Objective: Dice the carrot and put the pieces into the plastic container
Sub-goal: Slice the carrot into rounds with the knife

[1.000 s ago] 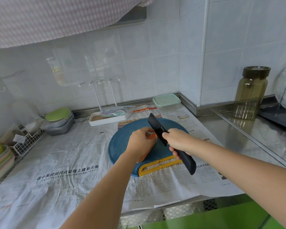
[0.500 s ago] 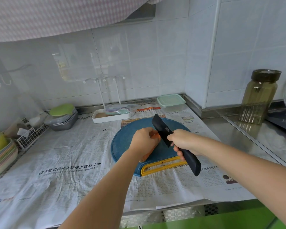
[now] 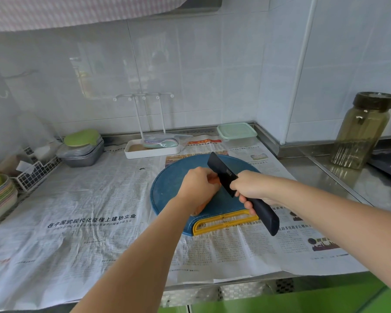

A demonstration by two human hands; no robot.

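Orange carrot [image 3: 213, 180] under a black knife [image 3: 221, 175] on the blue cutting board [image 3: 167, 188].
Left hand [image 3: 198, 186] grips the carrot; right hand [image 3: 251, 189] clasps the knife handle.

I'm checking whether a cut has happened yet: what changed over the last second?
Nothing clear. The right hand still holds the knife over the carrot, which the left hand steadies on the board. Only the view shifted slightly.
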